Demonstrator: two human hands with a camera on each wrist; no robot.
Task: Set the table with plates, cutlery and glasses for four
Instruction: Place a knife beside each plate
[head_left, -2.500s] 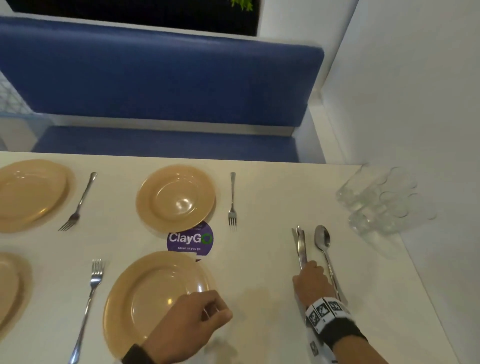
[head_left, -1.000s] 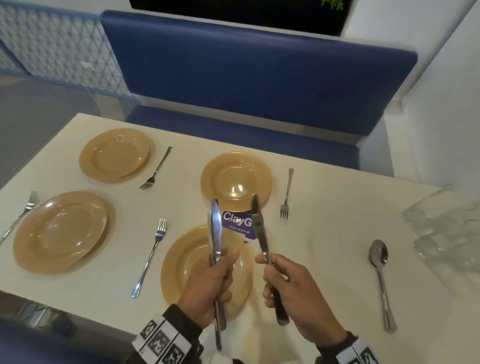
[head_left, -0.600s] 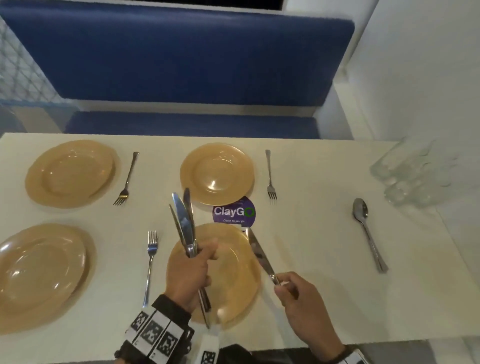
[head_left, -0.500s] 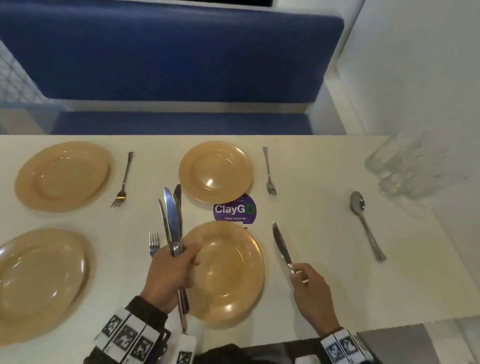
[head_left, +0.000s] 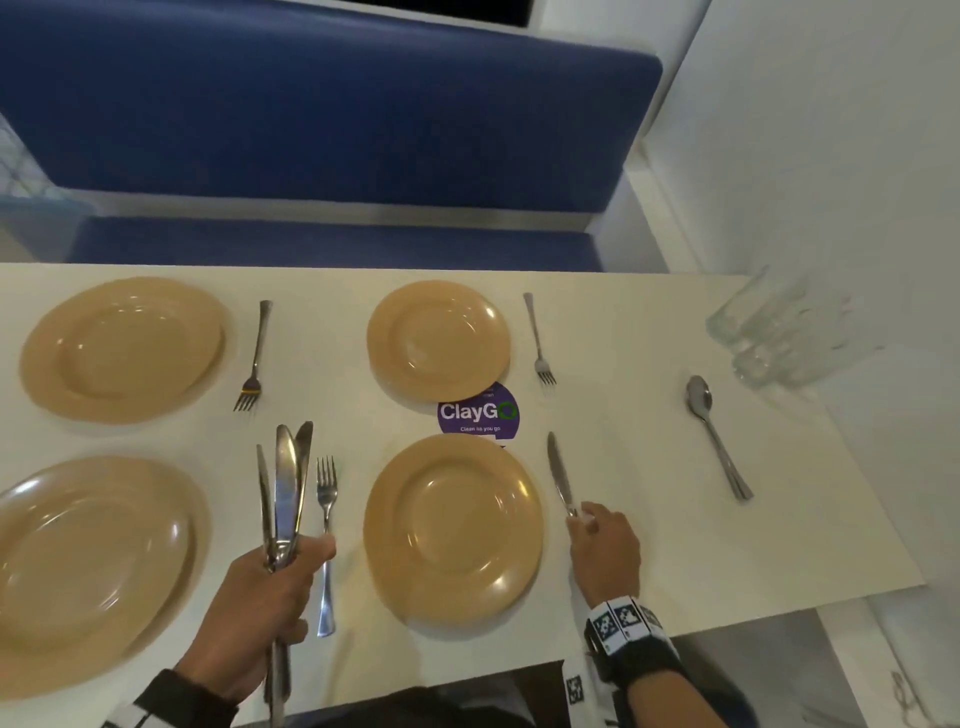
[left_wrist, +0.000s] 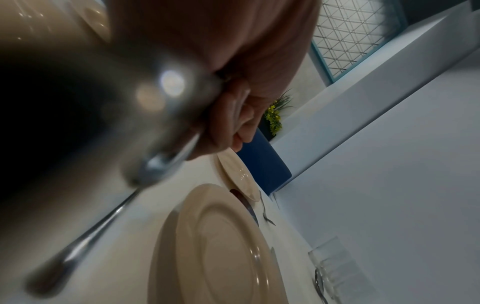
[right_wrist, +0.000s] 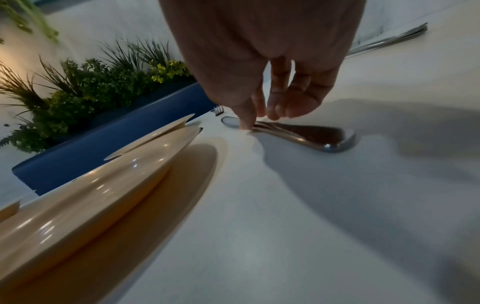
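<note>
My left hand (head_left: 291, 556) grips a bundle of three table knives (head_left: 285, 483) by the handles, blades pointing up, just left of the near fork (head_left: 326, 519). In the left wrist view the hand (left_wrist: 233, 115) wraps the blurred handles (left_wrist: 161, 115). One knife (head_left: 558, 473) lies flat on the table right of the near right tan plate (head_left: 452, 530). My right hand (head_left: 579, 517) pinches it with thumb and fingertips where blade meets handle. The right wrist view shows the knife's handle (right_wrist: 311, 137) resting on the table beside the plate (right_wrist: 103, 185).
Three more tan plates (head_left: 439, 340) (head_left: 124, 348) (head_left: 88, 561) are laid out, with forks (head_left: 254, 353) (head_left: 537, 338) beside the far two. A spoon (head_left: 717, 436) lies at the right, near several glasses (head_left: 779, 332) against the wall. A purple sticker (head_left: 478, 413) marks the table's middle. A blue bench (head_left: 311, 104) runs behind.
My right hand picked up the knives, passed a bundle to the left hand and lowered one knife onto the table right of the near right plate. The left hand shifted left.
</note>
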